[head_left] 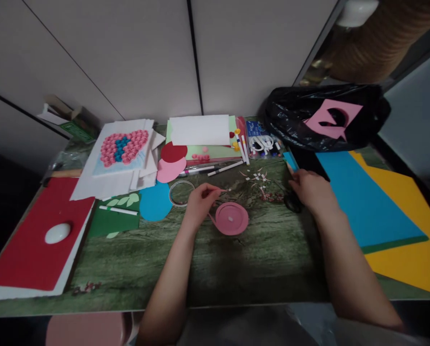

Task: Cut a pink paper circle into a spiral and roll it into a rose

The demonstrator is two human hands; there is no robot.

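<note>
My left hand (202, 202) pinches the thin end of a pink paper strip. A small white bit (229, 190) shows at its tip. The strip belongs to a round pink paper spiral (236, 206), which lies on the table just right of this hand, with a small pale piece at its middle. My right hand (313, 190) rests palm down at the edge of the black and blue sheets, finger and thumb apart. Scissors with black handles (293, 202) lie just left of and below it. I see nothing held in it.
Blue paper (362, 202) and yellow paper (405, 192) lie at the right, below a black plastic bag (287, 115). White scraps (257, 177) are scattered mid-table. A tape roll (170, 196), markers (225, 167), paper circles (153, 204) and a rosette picture (123, 150) lie left and behind.
</note>
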